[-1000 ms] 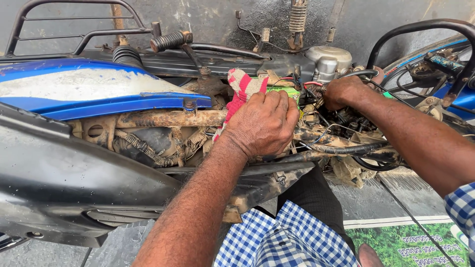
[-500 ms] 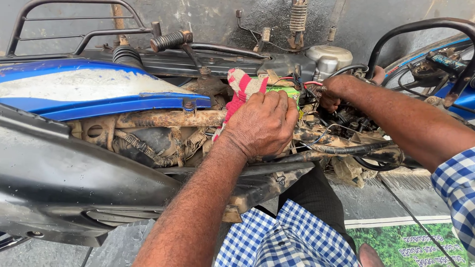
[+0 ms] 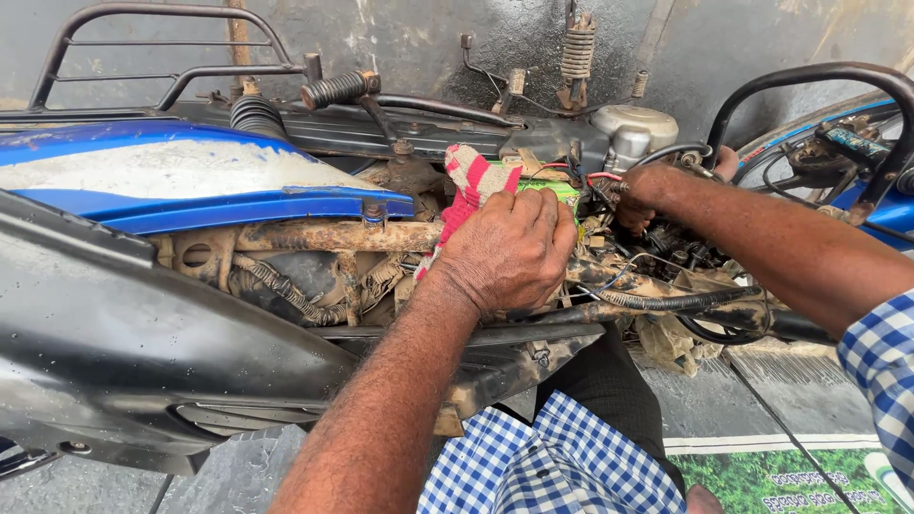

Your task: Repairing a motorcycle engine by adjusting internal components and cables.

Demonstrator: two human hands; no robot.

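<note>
I look down on a stripped, muddy motorcycle frame (image 3: 314,238) lying across my lap. My left hand (image 3: 509,252) presses down on a red-and-white striped cloth (image 3: 471,186) and a green part (image 3: 552,190) in the middle of the frame, fingers curled over them. My right hand (image 3: 647,195) reaches deep among the wires (image 3: 609,181) beside a grey metal cylinder (image 3: 633,128); its fingers are hidden in the wiring, so its grip is unclear.
A blue and white body panel (image 3: 190,186) runs along the left. A black rear rack (image 3: 162,57) and a coil spring (image 3: 578,48) stand at the back against a grey wall. A black curved bar (image 3: 809,76) arches at right. A green printed sheet (image 3: 790,481) lies on the floor.
My right hand has pushed further in and away, toward the grey cylinder. My left hand has stayed pressed on the cloth.
</note>
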